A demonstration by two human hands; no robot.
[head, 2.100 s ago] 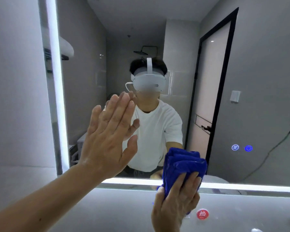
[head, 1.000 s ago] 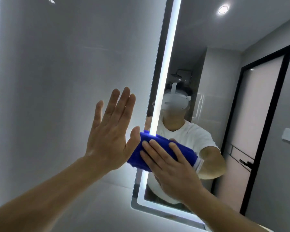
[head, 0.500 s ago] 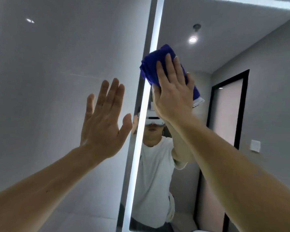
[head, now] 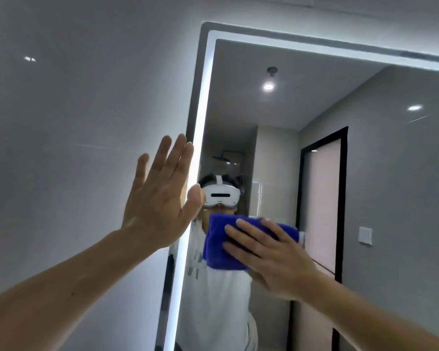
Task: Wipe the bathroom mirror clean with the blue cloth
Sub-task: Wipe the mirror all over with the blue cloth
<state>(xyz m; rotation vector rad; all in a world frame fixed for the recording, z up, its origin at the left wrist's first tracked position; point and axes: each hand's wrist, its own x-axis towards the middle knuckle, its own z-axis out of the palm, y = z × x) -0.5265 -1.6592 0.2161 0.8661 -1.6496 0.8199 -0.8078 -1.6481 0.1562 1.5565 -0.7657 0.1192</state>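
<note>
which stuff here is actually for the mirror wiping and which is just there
For the job: folded blue cloth, flat right hand pressing it, light-edged rectangular bathroom mirror.
Just there: glossy grey wall, reflected black-framed door, white wall switch, round ceiling light.

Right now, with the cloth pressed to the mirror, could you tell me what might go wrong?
The right hand presses the blue cloth with straight fingers, not gripping, so it might slip and drop. The left hand is spread by the mirror, thumb over its lit strip; it may leave smudges.

One mirror (head: 390, 198), one blue cloth (head: 219, 247), two hands (left hand (head: 160, 201), right hand (head: 274, 262)).
</note>
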